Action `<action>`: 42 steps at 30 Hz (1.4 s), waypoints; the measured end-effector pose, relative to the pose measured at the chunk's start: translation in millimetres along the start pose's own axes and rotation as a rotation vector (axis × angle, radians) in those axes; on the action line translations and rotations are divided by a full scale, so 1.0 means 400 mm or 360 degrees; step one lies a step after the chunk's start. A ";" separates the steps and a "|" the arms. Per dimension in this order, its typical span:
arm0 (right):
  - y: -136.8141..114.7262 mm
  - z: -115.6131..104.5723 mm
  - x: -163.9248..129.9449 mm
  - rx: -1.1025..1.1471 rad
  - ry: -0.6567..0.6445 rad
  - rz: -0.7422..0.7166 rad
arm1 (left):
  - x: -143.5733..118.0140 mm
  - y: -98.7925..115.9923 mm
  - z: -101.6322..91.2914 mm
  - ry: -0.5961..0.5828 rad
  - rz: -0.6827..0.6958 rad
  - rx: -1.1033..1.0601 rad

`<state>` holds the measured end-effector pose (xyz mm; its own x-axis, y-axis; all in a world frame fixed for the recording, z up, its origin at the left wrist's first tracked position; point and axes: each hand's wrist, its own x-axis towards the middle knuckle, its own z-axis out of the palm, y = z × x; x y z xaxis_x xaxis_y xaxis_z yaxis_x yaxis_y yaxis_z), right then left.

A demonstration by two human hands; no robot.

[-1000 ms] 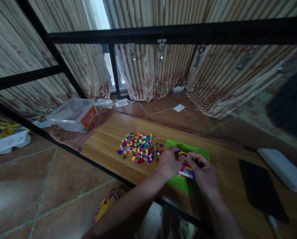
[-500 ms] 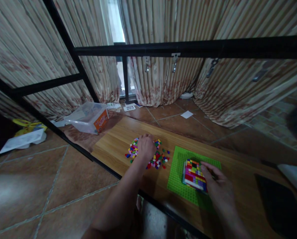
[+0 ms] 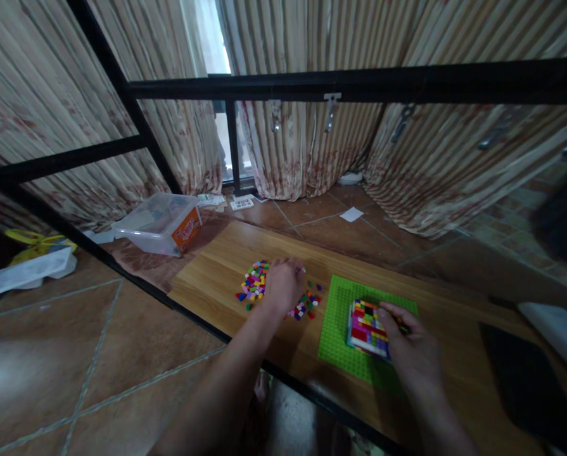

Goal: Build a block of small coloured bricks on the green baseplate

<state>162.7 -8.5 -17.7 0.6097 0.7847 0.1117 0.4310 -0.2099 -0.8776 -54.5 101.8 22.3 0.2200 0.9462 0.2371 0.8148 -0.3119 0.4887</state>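
Loose toy bricks point(image 3: 255, 282) of many colours lie in a pile on the wooden tabletop. Over the pile's right part is my left hand point(image 3: 284, 288), fingers bent and pinched, with a small whitish brick point(image 3: 303, 270) showing at the fingertips. A multicoloured block built of bricks point(image 3: 367, 330) rests on a green baseplate point(image 3: 333, 335). It has a dark square gap in its top near the far side. My right hand point(image 3: 414, 348) grips the block's right side, thumb on the near face; its other fingers are partly hidden behind.
A clear plastic box point(image 3: 154, 225) with an orange label stands beyond the table's left end. On the right of the tabletop lie a dark flat panel point(image 3: 525, 386) and a pale object point(image 3: 556, 332). A black metal rail point(image 3: 312, 87) crosses beyond the table.
My left hand has shifted slightly right over the pile, and a whitish brick now shows at its fingertips. My right hand stays on the block. The view has shifted a little.
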 end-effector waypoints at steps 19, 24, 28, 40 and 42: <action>-0.089 0.001 -0.062 0.0007 -0.0206 -0.0894 | -0.106 0.162 0.031 -0.0317 0.0528 -0.0818; -0.087 -0.003 -0.066 0.0022 -0.0146 -0.0866 | -0.111 0.182 0.036 -0.0247 0.0547 -0.0733; -0.085 -0.002 -0.068 0.0010 -0.0079 -0.0822 | -0.116 0.197 0.046 -0.0207 0.0478 -0.0761; -0.056 -0.066 -0.024 -0.0023 0.0194 -0.0630 | -0.078 0.142 0.042 -0.0175 0.0165 -0.0723; -0.050 -0.072 -0.023 -0.0056 0.0143 -0.0589 | -0.078 0.142 0.041 -0.0198 0.0155 -0.0688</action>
<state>167.3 -28.3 12.3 0.4636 0.7574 0.4597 0.6544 0.0571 -0.7540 -6.3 55.9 28.7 0.3687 0.9056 0.2097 0.4946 -0.3821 0.7806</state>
